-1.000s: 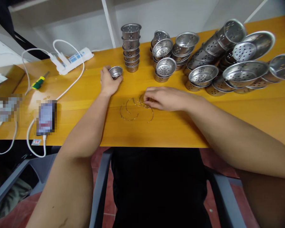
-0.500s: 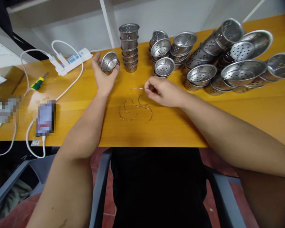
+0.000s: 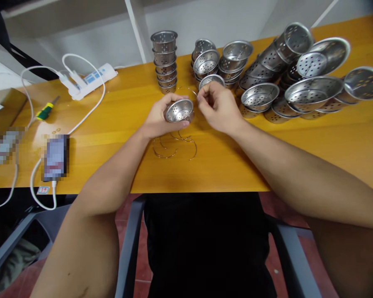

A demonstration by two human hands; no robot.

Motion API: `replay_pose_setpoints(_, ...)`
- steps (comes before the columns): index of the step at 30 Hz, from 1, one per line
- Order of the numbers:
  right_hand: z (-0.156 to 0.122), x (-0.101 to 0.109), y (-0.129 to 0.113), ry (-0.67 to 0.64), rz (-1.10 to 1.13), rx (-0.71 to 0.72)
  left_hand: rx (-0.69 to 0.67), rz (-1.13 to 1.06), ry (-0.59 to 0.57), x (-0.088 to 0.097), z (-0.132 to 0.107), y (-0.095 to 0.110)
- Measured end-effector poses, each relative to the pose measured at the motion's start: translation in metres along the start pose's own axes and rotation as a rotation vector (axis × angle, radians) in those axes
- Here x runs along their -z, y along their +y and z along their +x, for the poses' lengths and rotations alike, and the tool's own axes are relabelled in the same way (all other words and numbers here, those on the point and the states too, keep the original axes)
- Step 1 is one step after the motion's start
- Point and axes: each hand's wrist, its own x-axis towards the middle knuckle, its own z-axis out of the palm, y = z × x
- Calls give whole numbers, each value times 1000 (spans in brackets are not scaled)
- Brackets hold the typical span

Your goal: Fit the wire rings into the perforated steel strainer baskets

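Observation:
My left hand (image 3: pixel 161 118) is wrapped round a small perforated metal cup (image 3: pixel 180 111), its mouth tilted up toward me. Close to its right, my right hand (image 3: pixel 216 103) pinches one end of a thin curved wire (image 3: pixel 189 88), which arcs leftward behind the cup. Hand and cup are apart. Several more curved wires (image 3: pixel 191 142) lie on the wooden table below the cup, some partly hidden by my left hand. Directly behind my right hand is another perforated cup (image 3: pixel 211 78), partly covered by the fingers.
A tall stack of perforated cups (image 3: pixel 164 58) stands behind my left hand. More stacked cups (image 3: pixel 259 99) crowd the right. On the left are a white power strip (image 3: pixel 93 80) with cables, a green-yellow screwdriver (image 3: pixel 46 111) and a phone (image 3: pixel 56 157) on its cable.
My left hand has brought the cup rightward and nearer to me, from beside the tall stack. My right hand has lifted the wire off the table and moved slightly right and up.

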Motion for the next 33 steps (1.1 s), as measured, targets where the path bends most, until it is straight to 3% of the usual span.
replay_pose_setpoints(4,-2,0,-5,-15,31,-4,-3,-33,-20,-8,1,-3)
replay_pose_setpoints(8,-4,-5,-3,-54,66,19,-70,-58,-5,-2,9,-13)
replay_pose_setpoints(14,-3,-15,13,-7,210,170,-254,-359,-126,6,24,-41)
replay_pose_setpoints(23,-7,-11,7,-104,200,156,-144,-483,-174,3,7,-17)
replay_pose_setpoints(28,-8,-11,3,-135,179,145,-123,-495,-204,7,5,-17)
replay_pose_setpoints(33,-4,-11,3,-86,259,60,-135,-470,-237,5,4,-19)
